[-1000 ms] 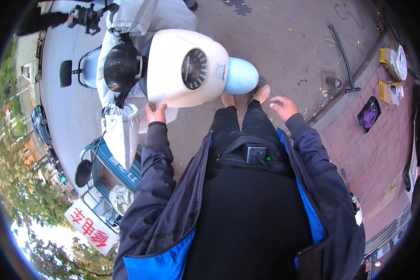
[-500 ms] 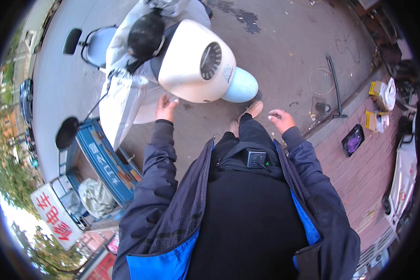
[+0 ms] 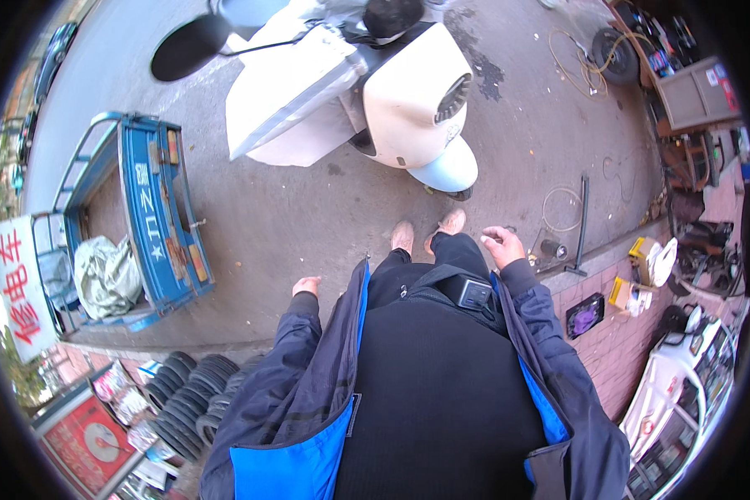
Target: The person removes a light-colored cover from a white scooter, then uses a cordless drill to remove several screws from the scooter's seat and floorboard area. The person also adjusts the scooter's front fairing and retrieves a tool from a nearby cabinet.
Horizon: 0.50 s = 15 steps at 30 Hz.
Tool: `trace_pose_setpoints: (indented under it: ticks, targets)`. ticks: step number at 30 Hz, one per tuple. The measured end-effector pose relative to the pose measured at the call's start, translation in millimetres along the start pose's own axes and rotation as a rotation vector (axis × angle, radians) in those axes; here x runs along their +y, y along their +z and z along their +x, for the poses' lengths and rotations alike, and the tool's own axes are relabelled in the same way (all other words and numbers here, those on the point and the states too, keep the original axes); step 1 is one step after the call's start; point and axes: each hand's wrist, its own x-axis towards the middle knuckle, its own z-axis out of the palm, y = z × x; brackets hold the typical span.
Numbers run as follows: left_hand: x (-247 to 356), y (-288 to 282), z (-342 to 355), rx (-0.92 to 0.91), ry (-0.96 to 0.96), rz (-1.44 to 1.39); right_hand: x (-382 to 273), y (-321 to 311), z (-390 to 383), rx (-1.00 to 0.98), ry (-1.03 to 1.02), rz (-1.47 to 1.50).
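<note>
My left hand (image 3: 307,286) hangs low beside my jacket, foreshortened, its fingers loose and nothing visible in them. My right hand (image 3: 503,246) is held out at hip height, fingers loosely bent and apart from the thumb, also without anything in it. Neither hand touches anything. Ahead of my feet stands a white electric scooter (image 3: 408,104) with a pale blue front fender (image 3: 447,169), a white and silver wind cover (image 3: 296,100) and a round black mirror (image 3: 190,47). A small dark box (image 3: 475,294) sits at my waist.
A blue cargo tricycle (image 3: 160,221) carrying a pale tarp (image 3: 108,277) stands left, near stacked tires (image 3: 193,396). On the right lie a floor pump (image 3: 583,221), a hose loop (image 3: 562,208), a black tray (image 3: 585,315) and yellow boxes (image 3: 639,254). A white scooter (image 3: 671,367) is parked beyond.
My view has turned and shifted, so the scooter sits higher in it and the tricycle shows more fully. My left hand has dropped back from beside the scooter toward my body.
</note>
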Motion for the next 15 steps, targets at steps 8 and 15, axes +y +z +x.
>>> trace_pose_setpoints:
  ticks: [8, 15]
  targets:
    - [-42, 39, -63, 0.057, -0.194, -0.495, 4, -8, -1, -0.112, 0.035, -0.058]
    - [-9, 77, -71, 0.105, -0.086, -0.405, 10, -18, -2, -0.166, 0.131, -0.136]
